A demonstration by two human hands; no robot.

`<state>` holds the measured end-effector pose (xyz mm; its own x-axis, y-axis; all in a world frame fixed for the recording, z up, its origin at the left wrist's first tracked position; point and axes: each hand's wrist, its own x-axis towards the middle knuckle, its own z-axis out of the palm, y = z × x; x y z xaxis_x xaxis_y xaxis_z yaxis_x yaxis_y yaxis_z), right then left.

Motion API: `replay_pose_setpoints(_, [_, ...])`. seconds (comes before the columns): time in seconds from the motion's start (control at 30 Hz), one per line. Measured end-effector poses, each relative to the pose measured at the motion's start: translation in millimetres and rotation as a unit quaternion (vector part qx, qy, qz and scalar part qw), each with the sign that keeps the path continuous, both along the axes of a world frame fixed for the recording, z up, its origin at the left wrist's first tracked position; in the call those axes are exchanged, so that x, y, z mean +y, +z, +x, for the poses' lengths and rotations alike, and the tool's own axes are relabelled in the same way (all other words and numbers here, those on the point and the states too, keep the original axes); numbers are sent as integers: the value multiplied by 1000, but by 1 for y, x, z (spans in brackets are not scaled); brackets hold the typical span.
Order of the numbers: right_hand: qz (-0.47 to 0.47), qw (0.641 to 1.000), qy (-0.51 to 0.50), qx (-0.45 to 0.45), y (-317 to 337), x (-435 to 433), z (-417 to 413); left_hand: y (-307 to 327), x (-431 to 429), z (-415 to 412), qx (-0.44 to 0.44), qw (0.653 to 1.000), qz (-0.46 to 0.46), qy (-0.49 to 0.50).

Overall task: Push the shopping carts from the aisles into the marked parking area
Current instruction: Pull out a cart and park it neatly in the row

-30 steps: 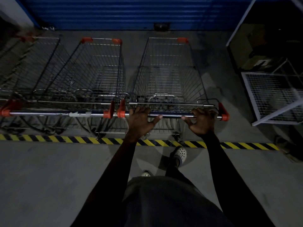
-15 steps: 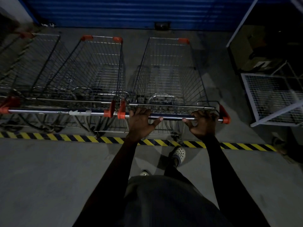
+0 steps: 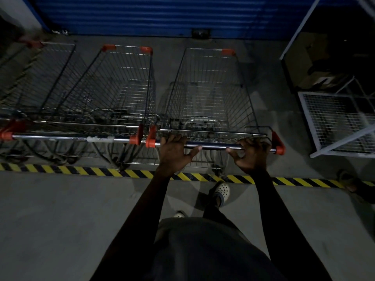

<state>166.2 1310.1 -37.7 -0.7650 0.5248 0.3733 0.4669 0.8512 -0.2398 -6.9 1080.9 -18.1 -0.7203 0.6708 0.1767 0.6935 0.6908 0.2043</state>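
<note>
A wire shopping cart with orange corner caps stands past the yellow-and-black floor tape, its nose towards the blue shutter. My left hand and my right hand both grip its chrome handle bar. To its left, a second cart stands parallel, handle bars nearly in line. A third cart is further left, partly cut off.
A blue roller shutter closes the far side. A white mesh cage and frame stand close on the right. Grey concrete floor lies behind the tape, where my feet in white clogs stand.
The cart has crept slightly forward with both hands on the bar. My view has shifted a little closer to the tape line.
</note>
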Motion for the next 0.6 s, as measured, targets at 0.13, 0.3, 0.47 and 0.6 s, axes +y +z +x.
replay_pose_setpoints(0.13, [0, 1000, 5, -4, 0, 1, 0, 1, 1, 0, 6, 1000, 7, -2])
replay_pose_setpoints(0.3, [0, 1000, 8, -4, 3, 3, -2, 1, 3, -3, 8, 1000, -2, -6])
replay_pose_setpoints(0.47, [14, 1000, 4, -8, 4, 5, -5, 3, 5, -6, 5, 1000, 7, -12])
replay_pose_setpoints(0.6, [15, 1000, -5, -7, 3, 5, -7, 1, 6, -7, 8, 1000, 20, -14])
